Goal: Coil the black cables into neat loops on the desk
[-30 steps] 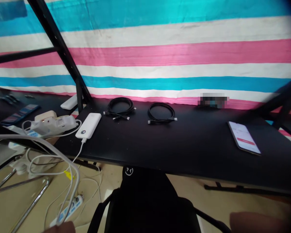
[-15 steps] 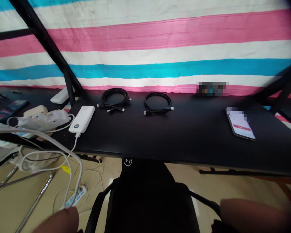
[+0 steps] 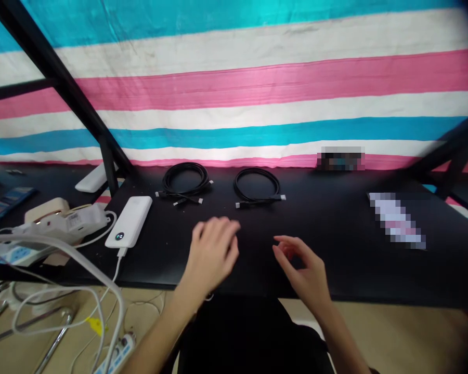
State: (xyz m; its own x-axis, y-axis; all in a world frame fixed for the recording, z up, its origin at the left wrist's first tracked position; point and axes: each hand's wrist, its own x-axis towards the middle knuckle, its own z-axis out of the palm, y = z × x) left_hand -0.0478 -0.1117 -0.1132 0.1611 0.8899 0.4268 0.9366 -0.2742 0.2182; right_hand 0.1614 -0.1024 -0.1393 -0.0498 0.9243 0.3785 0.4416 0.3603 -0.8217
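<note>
My left hand (image 3: 213, 248) hovers over the black table near its front edge, fingers reaching forward and thumb apart, with nothing in it. Across from it my right hand (image 3: 306, 267) is curved, a gap showing between thumb and forefinger, also holding nothing. Just beyond my left hand lies a coiled black cable (image 3: 167, 179) with several pale plug ends showing. A second black cable coil (image 3: 277, 182) with two pale plugs rests to its right, nearer my right hand. Neither hand touches a cable.
On the left sit a white power bank (image 3: 134, 221) with a cable plugged in, and a white power strip (image 3: 80, 222). A phone-like object (image 3: 395, 221), blurred out, lies right on the black table (image 3: 335, 228). White cords hang left; black frame bars (image 3: 78, 101) slant up.
Both my hands have come up from the bottom of the view and now are over the table. The view has tilted up slightly; the cables stay where they lay.
</note>
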